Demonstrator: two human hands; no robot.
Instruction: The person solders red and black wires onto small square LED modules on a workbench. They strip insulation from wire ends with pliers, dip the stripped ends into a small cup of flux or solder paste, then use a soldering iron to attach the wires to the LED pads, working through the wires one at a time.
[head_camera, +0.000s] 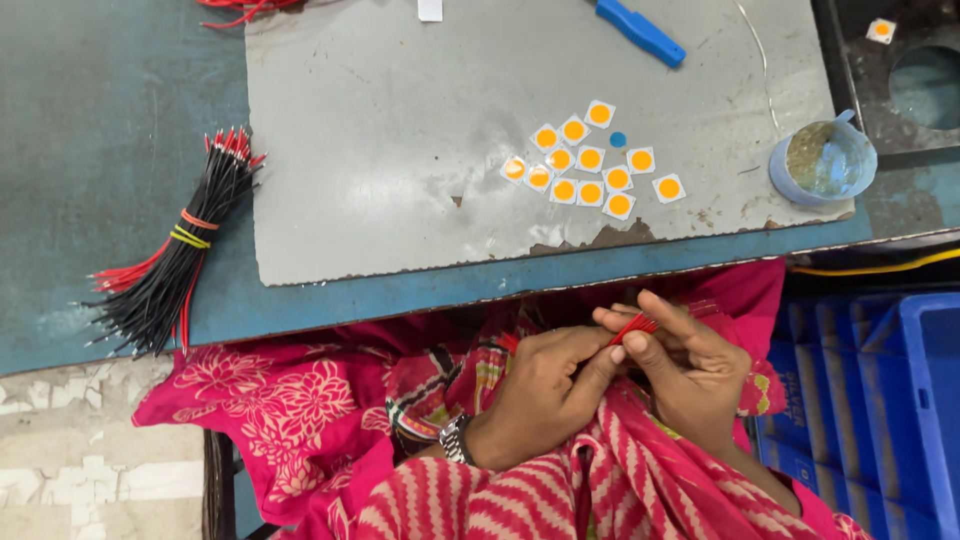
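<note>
**Both hands pinch a bunch of red wires over the lap**

1. Left hand (545, 385): it lies at the lower centre of the view, above the lap, with a wristwatch (455, 437) on the wrist. Thumb and fingers are pressed together on the lower end of the red wires (634, 325).

2. Right hand (690, 365): it sits just beside the left hand, at its 3 o'clock, touching it. The fingertips close on the same red wires from above, so the hand is pinching, not spread.

3. Red wires: the visible part lies between the two sets of fingertips. The long axis runs from about 8 o'clock to 2 o'clock. From the left hand the wires lie at 1 o'clock; from the right hand at 11 o'clock. The fingers cover the far end, so full length cannot be told.

4. Metal sheet (400, 130): it lies on the bench at 12 o'clock from the hands. It carries a cluster of small white squares with orange dots (590, 165).

5. Wire bundle (180, 245): black and red, banded, well apart at 10 o'clock.

6. Cup (822, 160): at 1 o'clock, on the sheet's corner. A blue handle (640, 32) lies at the far edge.
</note>
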